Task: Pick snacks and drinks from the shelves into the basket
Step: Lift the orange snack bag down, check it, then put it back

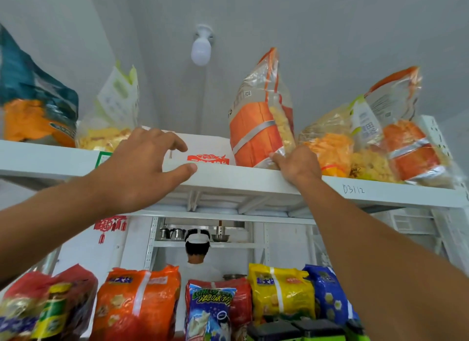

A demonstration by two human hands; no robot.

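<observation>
I look up at the white top shelf (253, 178). My right hand (295, 163) grips the lower corner of a tall clear-and-orange snack bag (256, 127) that stands upright at the shelf's front edge. My left hand (142, 168) is raised before the shelf edge, fingers spread and curled, holding nothing, just in front of a white bag with red print (203, 150) lying flat. The basket (299, 331) shows as dark and green edges at the bottom.
More snack bags line the top shelf: a teal and orange one (35, 107) at left, a pale green one (111, 114), and orange ones (375, 140) at right. The lower shelf holds red, orange (137, 302), yellow (279, 292) and blue bags. A person (196, 249) stands behind the rack.
</observation>
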